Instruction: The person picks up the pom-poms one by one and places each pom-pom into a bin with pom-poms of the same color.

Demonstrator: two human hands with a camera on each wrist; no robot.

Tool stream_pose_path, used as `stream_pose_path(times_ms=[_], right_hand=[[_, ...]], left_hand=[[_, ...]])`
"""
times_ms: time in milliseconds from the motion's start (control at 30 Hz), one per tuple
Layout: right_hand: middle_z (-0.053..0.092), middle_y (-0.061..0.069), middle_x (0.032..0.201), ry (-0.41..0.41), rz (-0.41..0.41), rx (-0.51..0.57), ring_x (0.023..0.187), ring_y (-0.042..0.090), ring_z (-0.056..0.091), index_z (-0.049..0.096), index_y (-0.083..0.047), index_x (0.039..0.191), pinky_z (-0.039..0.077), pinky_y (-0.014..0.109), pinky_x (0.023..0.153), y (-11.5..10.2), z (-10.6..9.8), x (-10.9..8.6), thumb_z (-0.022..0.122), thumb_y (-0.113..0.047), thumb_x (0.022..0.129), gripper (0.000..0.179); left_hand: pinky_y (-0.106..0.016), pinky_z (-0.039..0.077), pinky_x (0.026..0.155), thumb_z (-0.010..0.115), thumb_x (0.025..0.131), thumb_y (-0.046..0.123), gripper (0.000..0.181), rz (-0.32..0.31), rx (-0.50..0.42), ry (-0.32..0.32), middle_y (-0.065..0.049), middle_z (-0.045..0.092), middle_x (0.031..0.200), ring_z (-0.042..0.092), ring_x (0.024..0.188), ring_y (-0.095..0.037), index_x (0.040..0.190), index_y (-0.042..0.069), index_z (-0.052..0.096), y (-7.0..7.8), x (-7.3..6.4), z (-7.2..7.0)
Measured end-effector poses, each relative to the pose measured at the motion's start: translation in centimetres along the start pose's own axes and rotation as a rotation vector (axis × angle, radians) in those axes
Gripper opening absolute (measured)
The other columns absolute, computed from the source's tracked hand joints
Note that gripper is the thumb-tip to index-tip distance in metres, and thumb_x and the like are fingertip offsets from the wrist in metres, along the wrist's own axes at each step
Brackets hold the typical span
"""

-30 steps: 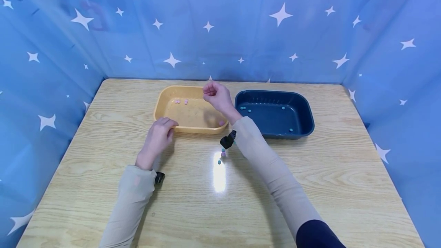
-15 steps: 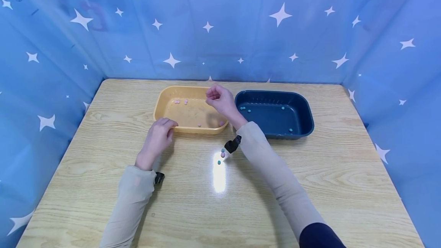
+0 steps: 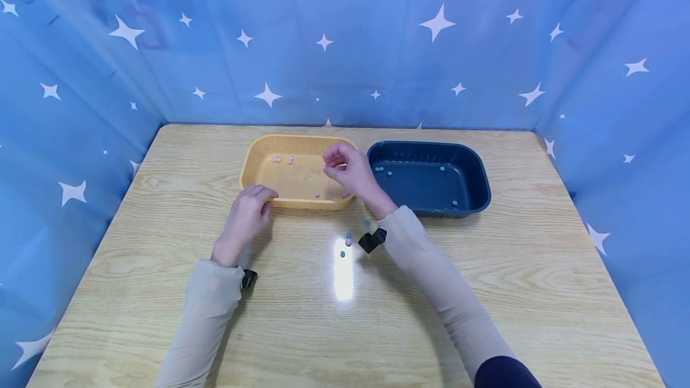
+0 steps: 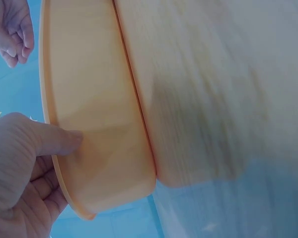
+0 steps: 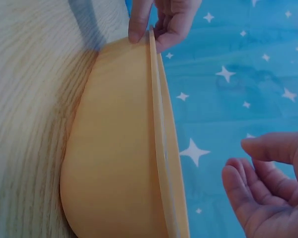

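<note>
My left hand point(image 3: 249, 211) grips the front rim of the yellow basin point(image 4: 89, 74), thumb on the outer wall and fingers inside in the left wrist view. Over the basin's right end hovers my right hand point(image 3: 350, 169). Its thumb and loosely bent fingers stand apart with nothing between them in the right wrist view. Several small pink balls point(image 3: 277, 159) lie in the yellow basin, one pink ball point(image 3: 317, 194) near its front wall. On the table in front are a pink ball point(image 3: 348, 242), a teal ball point(image 3: 348, 235) touching or close behind it, and another teal ball point(image 3: 342, 254).
A dark blue basin point(image 3: 431, 213) stands to the right of the yellow one, with several teal balls point(image 3: 389, 173) inside. One more teal ball point(image 3: 368, 223) lies near my right wrist camera point(image 3: 372, 241). A blue star-patterned curtain point(image 3: 345, 64) surrounds the wooden table point(image 3: 302, 328).
A pink ball has appeared in the yellow basin near the front wall and has rolled slightly right. My right hand has drawn back toward me and rightward. The left hand keeps still.
</note>
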State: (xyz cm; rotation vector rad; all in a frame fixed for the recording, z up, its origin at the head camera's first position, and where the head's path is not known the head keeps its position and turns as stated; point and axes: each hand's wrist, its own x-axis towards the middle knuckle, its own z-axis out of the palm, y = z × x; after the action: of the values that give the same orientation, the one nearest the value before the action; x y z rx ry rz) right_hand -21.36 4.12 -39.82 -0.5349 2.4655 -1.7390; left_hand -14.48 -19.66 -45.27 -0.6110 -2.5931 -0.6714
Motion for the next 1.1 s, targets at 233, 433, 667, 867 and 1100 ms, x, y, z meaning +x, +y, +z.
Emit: stream_pose_path(times_ms=[233,433,667,867,1100], right_hand=[[0.062,0.016,0.095,-0.021,-0.012,0.036,0.088,0.023,0.060,0.058,0.002,0.099,0.052,0.031,0.079,0.1,-0.2,-1.4,0.063,0.002,0.085,0.015],[0.062,0.023,0.100,-0.045,-0.003,0.044,0.089,0.024,0.060,0.058,0.003,0.100,0.052,0.033,0.081,0.3,-0.4,-2.6,0.063,0.003,0.085,0.016],[0.063,0.018,0.094,-0.056,0.010,0.054,0.088,0.026,0.061,0.060,0.003,0.099,0.053,0.032,0.081,0.3,-0.5,-4.3,0.066,0.002,0.083,0.016],[0.064,0.017,0.091,-0.060,0.002,0.048,0.085,0.025,0.061,0.061,0.003,0.097,0.054,0.031,0.079,0.6,-0.6,-5.4,0.068,0.003,0.081,0.017],[0.064,0.014,0.091,-0.097,0.010,0.051,0.083,0.022,0.060,0.061,0.002,0.096,0.053,0.028,0.076,0.8,-0.8,-6.8,0.067,0.005,0.080,0.017]], left_hand=[[-0.041,0.046,0.071,0.061,0.073,-0.015,0.018,0.006,0.001,0.008,-0.015,0.064,0.083,0.056,0.076,-0.031,0.086,-0.003,0.065,0.0,0.0,0.0],[-0.040,0.046,0.070,0.060,0.072,-0.016,0.019,0.013,-0.004,0.014,-0.015,0.064,0.083,0.056,0.076,-0.031,0.086,-0.004,0.065,0.0,0.1,0.0],[-0.041,0.046,0.070,0.061,0.072,-0.016,0.019,0.010,0.000,0.012,-0.015,0.064,0.083,0.056,0.076,-0.031,0.086,-0.004,0.065,0.1,0.0,-0.1],[-0.040,0.046,0.070,0.061,0.073,-0.015,0.018,0.001,-0.003,0.003,-0.015,0.064,0.083,0.056,0.077,-0.031,0.087,-0.004,0.065,0.2,0.0,0.0],[-0.041,0.046,0.070,0.062,0.072,-0.015,0.019,0.007,-0.006,0.009,-0.016,0.064,0.083,0.056,0.077,-0.031,0.086,-0.004,0.065,0.1,0.0,0.0]])
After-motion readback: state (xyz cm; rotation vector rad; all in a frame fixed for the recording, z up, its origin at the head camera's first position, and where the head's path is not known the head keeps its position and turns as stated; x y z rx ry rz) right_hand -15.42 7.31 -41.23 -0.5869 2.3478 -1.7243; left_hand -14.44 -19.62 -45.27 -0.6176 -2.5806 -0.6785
